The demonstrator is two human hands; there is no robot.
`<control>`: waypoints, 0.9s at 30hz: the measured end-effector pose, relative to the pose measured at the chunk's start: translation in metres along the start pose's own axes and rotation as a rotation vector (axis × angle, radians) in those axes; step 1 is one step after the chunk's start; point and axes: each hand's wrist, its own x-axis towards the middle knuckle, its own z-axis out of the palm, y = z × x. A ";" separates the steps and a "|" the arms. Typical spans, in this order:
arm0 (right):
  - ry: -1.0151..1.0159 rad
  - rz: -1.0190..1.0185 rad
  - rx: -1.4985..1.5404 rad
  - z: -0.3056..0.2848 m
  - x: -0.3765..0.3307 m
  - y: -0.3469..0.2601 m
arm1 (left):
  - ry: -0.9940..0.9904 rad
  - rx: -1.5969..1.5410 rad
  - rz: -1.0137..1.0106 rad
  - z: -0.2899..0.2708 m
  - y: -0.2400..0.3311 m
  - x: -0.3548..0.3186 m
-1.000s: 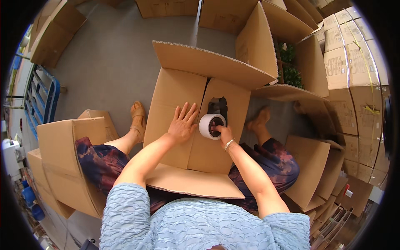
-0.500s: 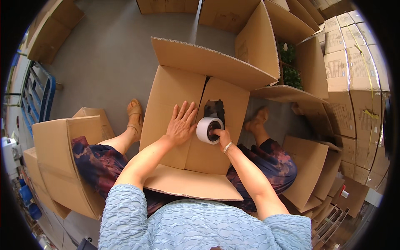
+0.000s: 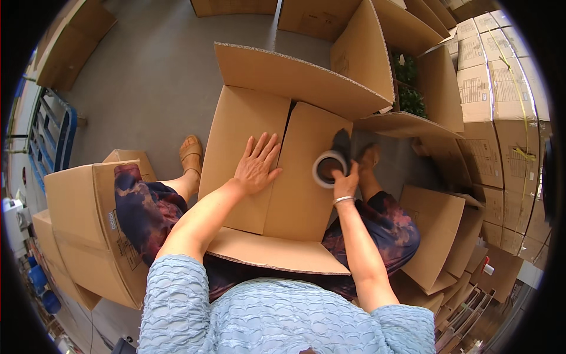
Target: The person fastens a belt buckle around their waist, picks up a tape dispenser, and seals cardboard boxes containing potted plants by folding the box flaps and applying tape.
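1. Rested open L hand (image 3: 256, 168) flat on L flap (image 3: 236, 203).
2. Gripped tape dispenser (image 3: 329, 154) in R hand (image 3: 346, 182), over R flap (image 3: 300, 183).
3. Was prob. at closing/taping step; likely needed lining up w/ seam (image 3: 288, 123).

My left grip (image 3: 258, 168) lies flat on the left flap (image 3: 239, 130) of the carton (image 3: 298, 183), close to the middle seam. My right grip (image 3: 346, 184) holds a tape dispenser (image 3: 341, 141) with a white roll (image 3: 316, 171) over the carton's right edge. The far flap (image 3: 295, 76) stands raised; beyond the far right corner, an open box (image 3: 439, 88) holds green foliage (image 3: 413, 100).
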 end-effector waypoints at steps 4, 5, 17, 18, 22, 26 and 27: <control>-0.035 0.297 0.174 -0.005 0.043 0.043 | 0.001 -0.034 0.006 0.000 0.005 0.004; 0.000 0.368 0.215 0.006 0.042 0.053 | 0.019 -0.065 0.010 -0.001 0.007 0.004; -0.135 0.230 -0.048 0.021 0.035 -0.016 | -0.014 -0.003 0.070 0.001 -0.002 0.005; -0.129 0.190 -0.087 0.020 0.033 -0.016 | -0.044 0.014 0.058 0.002 -0.001 0.004; -0.209 0.168 -0.127 0.005 0.038 -0.029 | -0.042 0.054 0.046 0.003 -0.003 0.006; -0.194 -0.192 0.027 -0.026 0.046 -0.146 | -0.029 -0.013 0.063 0.002 -0.002 0.009; -0.151 -0.354 0.108 -0.028 0.061 -0.171 | -0.047 0.002 0.060 -0.001 0.002 0.005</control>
